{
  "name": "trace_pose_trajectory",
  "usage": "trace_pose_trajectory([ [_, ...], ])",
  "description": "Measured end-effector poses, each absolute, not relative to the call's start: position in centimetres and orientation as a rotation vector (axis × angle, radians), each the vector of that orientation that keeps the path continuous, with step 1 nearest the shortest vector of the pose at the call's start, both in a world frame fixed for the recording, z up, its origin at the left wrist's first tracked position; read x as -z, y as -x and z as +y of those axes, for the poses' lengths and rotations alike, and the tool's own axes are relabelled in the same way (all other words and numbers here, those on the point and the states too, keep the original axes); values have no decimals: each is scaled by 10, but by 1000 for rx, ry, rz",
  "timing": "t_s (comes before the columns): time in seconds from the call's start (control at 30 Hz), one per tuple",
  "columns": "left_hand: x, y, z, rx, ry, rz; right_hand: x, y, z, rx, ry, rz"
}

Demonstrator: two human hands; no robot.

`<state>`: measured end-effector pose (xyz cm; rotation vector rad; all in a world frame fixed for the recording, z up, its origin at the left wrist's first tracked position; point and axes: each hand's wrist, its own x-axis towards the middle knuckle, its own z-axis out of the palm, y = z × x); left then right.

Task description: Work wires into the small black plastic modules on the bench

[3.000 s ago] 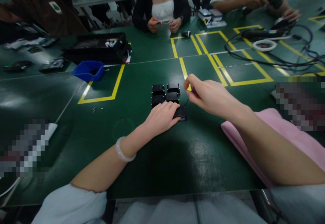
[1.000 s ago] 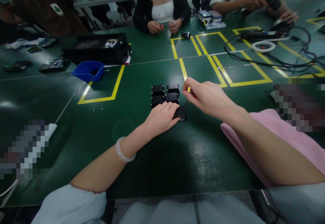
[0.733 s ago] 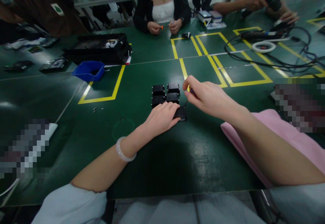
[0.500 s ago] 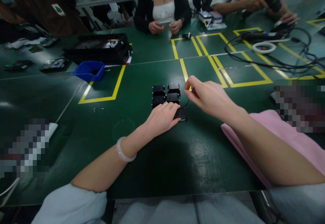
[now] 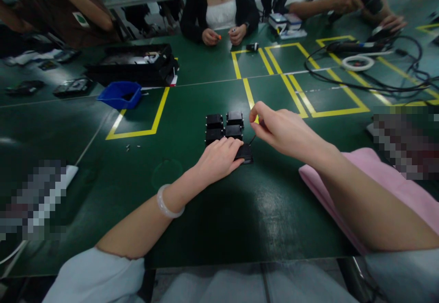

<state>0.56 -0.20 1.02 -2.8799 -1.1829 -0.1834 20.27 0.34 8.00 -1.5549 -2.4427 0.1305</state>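
On the green table (image 5: 212, 202), my left hand (image 5: 219, 159) lies curled over a small black box (image 5: 244, 153), holding it down. Just behind it stand several more black boxes (image 5: 224, 127) in a tight block. My right hand (image 5: 283, 129) is closed in a pinch on a thin dark tool (image 5: 253, 137), a small screwdriver by its look, whose tip points down at the held box. A pale bracelet (image 5: 166, 203) circles my left wrist.
A blue bin (image 5: 120, 94) and a black tray (image 5: 133, 65) stand at the back left. Tiny screws (image 5: 132, 147) lie by the yellow tape. A pink cloth (image 5: 377, 188) lies under my right arm. Cables (image 5: 370, 72) lie at the back right. Other people work at the far edge.
Almost nothing differs. My right hand wavers slightly up and down with the tool over the box; my left hand stays put.
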Motion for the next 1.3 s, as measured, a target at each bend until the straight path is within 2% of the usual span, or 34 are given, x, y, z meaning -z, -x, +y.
trace_pose_trajectory([
  [0.57, -12, -6, -2, 147, 2878, -1194, -78, -205, 4, -58, 1588, -2428],
  [0.77, -12, -6, -3, 154, 2883, -1190, -83, -209, 4, -189, 1524, -2497],
  [1.0, -12, -6, -2, 168, 2886, -1188, -79, -203, 3, -45, 1553, -2479],
  [1.3, -13, -5, -2, 170, 2898, -1189, -81, -204, 2, -140, 1500, -2490],
])
